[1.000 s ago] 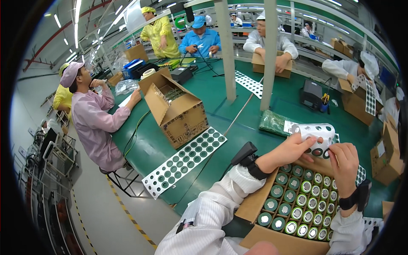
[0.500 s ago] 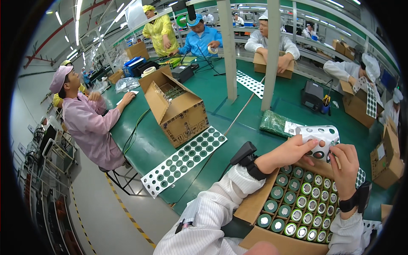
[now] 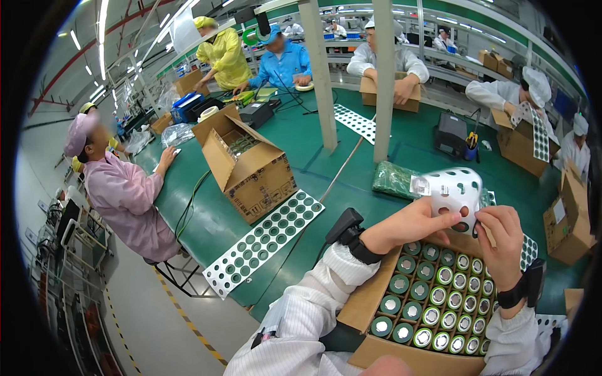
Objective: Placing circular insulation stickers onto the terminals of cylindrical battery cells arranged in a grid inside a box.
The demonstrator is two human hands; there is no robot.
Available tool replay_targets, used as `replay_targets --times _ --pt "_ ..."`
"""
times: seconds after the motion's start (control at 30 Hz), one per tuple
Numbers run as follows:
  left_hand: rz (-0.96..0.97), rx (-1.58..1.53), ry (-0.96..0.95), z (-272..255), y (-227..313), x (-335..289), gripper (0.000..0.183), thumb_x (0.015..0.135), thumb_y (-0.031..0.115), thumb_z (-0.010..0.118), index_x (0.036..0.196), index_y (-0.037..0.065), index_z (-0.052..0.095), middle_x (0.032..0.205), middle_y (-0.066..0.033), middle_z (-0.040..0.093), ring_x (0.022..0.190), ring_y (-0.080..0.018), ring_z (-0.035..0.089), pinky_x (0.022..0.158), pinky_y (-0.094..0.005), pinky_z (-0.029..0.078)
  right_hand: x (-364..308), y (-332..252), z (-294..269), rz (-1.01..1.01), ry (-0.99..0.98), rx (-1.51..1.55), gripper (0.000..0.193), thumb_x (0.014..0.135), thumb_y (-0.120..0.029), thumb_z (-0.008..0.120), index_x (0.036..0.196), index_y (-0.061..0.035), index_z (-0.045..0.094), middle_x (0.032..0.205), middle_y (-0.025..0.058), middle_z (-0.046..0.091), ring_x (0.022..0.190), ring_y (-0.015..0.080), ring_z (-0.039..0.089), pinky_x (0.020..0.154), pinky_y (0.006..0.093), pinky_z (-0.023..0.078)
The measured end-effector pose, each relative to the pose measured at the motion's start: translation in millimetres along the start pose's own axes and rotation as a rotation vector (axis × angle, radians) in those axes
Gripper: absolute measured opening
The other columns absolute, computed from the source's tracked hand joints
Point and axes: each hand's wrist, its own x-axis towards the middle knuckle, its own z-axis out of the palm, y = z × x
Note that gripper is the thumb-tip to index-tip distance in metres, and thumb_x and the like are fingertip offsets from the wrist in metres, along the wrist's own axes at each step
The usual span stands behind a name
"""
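Note:
A curled white sheet of round stickers (image 3: 446, 195), with punched-out holes, is up above an open carton (image 3: 365, 358). My left hand (image 3: 407, 224) grips its lower left side, thumb on the front. With fingertips pinched together, my right hand (image 3: 501, 235) is at the sheet's lower right edge; whether a loose sticker is between them is too small to tell. Below both hands, the carton holds rows of upright cylindrical battery cells (image 3: 444, 296) in cardboard dividers. Dark green rings cover the tops of the left columns; the others show silver tops with bright green rims.
Another sheet of green ring stickers (image 3: 266, 241) lies left on the green table (image 3: 338, 188). Beyond it stands an open carton (image 3: 260, 182). A green bubble-wrapped packet (image 3: 394, 178) lies past my left hand. Two posts (image 3: 384, 81) rise from the table. Several co-workers sit around it.
The view has shifted slightly. The sheet curls upright more, and my right hand has turned a little at its edge. Across the table, the co-worker in blue has lowered a tape roll to the tabletop.

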Motion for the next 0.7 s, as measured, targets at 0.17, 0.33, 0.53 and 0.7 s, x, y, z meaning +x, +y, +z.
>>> replay_targets --times 0.17,0.33,0.53,0.7 --pt "-0.038 0.005 0.035 1 2 1 0.034 0.096 0.019 0.059 0.126 0.004 0.054 0.115 -0.0035 0.061 0.091 -0.0121 0.061 0.071 -0.0250 0.055 0 0 0 -0.013 -0.011 -0.010 0.027 0.067 0.008 0.070 0.092 -0.0018 0.064 0.091 0.0088 0.061 0.085 0.0282 0.057 0.075 0.0378 0.046" --pt "-0.020 -0.027 0.069 2 -1 3 0.033 0.096 0.017 0.058 0.126 0.005 0.054 0.117 -0.0048 0.061 0.092 -0.0122 0.061 0.070 -0.0251 0.055 -2 2 1 0.014 -0.001 0.004 0.026 0.066 0.007 0.070 0.090 -0.0018 0.063 0.090 0.0087 0.060 0.085 0.0281 0.057 0.075 0.0379 0.046" --pt "0.015 0.035 0.043 -1 -3 2 0.031 0.096 0.021 0.058 0.122 0.004 0.058 0.114 -0.0026 0.063 0.081 -0.0081 0.060 0.065 -0.0227 0.053 -2 3 0 0.047 -0.041 0.038 0.025 0.066 0.007 0.070 0.088 -0.0022 0.062 0.089 0.0091 0.060 0.086 0.0284 0.056 0.076 0.0382 0.045" --pt "-0.087 0.020 0.068 2 1 0 0.028 0.095 0.022 0.061 0.117 0.004 0.061 0.109 -0.0011 0.065 0.078 -0.0063 0.060 0.064 -0.0211 0.052 -1 3 -3 0.048 -0.072 0.068 0.025 0.065 0.006 0.071 0.087 -0.0027 0.062 0.089 0.0092 0.060 0.086 0.0289 0.056 0.076 0.0385 0.045"
